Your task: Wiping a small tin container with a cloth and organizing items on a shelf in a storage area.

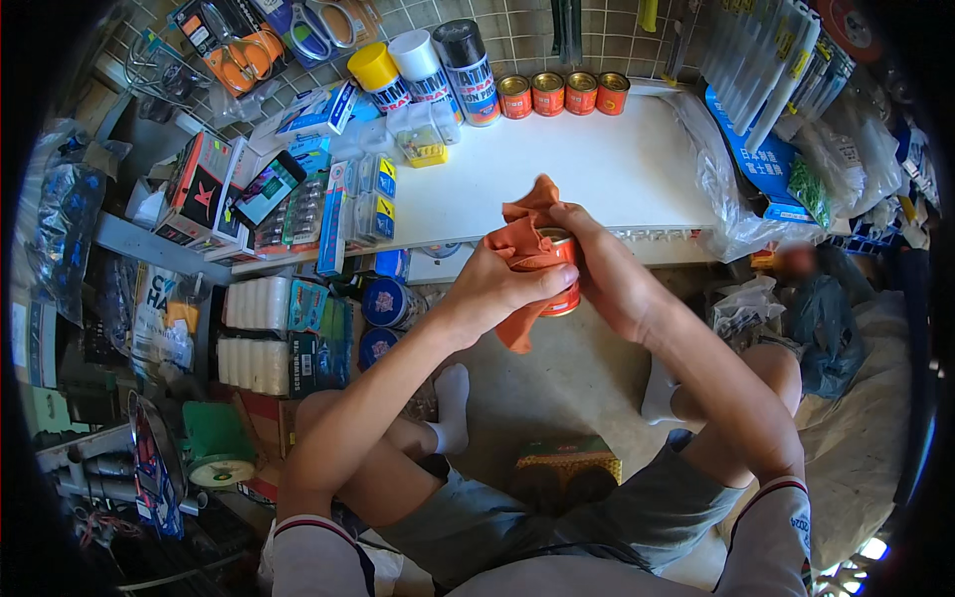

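Both hands are raised in front of the white shelf's front edge, around one small red tin can [565, 257]. My left hand [496, 291] grips an orange cloth [531, 224] together with the can, its thumb across the can's side. My right hand [608, 269] holds the can's right side, with the thumb and a finger on the cloth near the rim. The cloth covers the can's left part and hangs below it. Four similar cans stand in a row at the back of the shelf, the nearest to the spray cans being a red can [515, 98].
Spray paint cans [467, 74] stand beside the row, against a wire grid. Left on the white shelf [582, 164] are blister packs [373, 198], boxes and a phone [270, 186]. Plastic wrapping [716, 172] and a blue card [761, 164] lie at its right end.
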### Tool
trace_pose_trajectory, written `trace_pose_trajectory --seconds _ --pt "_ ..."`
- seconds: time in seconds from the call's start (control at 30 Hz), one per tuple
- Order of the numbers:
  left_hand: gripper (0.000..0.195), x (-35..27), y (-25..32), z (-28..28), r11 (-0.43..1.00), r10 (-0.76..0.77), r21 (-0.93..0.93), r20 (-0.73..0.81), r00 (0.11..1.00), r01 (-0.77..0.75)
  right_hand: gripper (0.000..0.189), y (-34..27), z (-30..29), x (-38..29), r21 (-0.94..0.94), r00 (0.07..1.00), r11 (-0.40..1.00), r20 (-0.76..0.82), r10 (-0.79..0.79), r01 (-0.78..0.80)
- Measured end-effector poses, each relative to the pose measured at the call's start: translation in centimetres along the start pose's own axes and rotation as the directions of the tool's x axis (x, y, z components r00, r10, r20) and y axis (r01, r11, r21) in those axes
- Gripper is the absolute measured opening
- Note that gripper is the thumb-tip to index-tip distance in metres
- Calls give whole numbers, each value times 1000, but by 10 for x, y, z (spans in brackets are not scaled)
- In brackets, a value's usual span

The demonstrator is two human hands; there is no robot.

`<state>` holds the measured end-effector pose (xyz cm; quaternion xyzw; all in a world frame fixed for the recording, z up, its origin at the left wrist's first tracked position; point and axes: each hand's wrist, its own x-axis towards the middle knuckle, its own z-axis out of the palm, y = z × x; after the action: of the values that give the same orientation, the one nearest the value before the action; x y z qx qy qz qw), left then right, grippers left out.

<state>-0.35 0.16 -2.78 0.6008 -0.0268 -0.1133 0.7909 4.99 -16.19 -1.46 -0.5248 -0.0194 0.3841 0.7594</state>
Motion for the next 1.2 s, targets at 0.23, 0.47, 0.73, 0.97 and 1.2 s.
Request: trace_pose_trajectory --seconds 0.23,0.47,0.73,0.97,1.2 --pt "50 -1 21 4 993 73 -93 8 997 -72 34 -29 -8 -6 -94 968 963 16 -251 252" --pt "46 4 20 2 979 43 -192 -161 986 -74 26 -22 0 2 -237 886 864 -26 -462 444" --pt "46 12 10 -20 979 -31 -203 -261 965 -23 18 -21 4 -2 -255 870 840 12 -493 480" --pt "41 3 3 2 987 4 -152 -279 960 -48 28 -11 20 -13 -253 914 884 6 -405 393" --pt "40 7 2 33 936 352 166 -398 847 -310 64 8 23 10 -40 958 963 -100 -269 266"
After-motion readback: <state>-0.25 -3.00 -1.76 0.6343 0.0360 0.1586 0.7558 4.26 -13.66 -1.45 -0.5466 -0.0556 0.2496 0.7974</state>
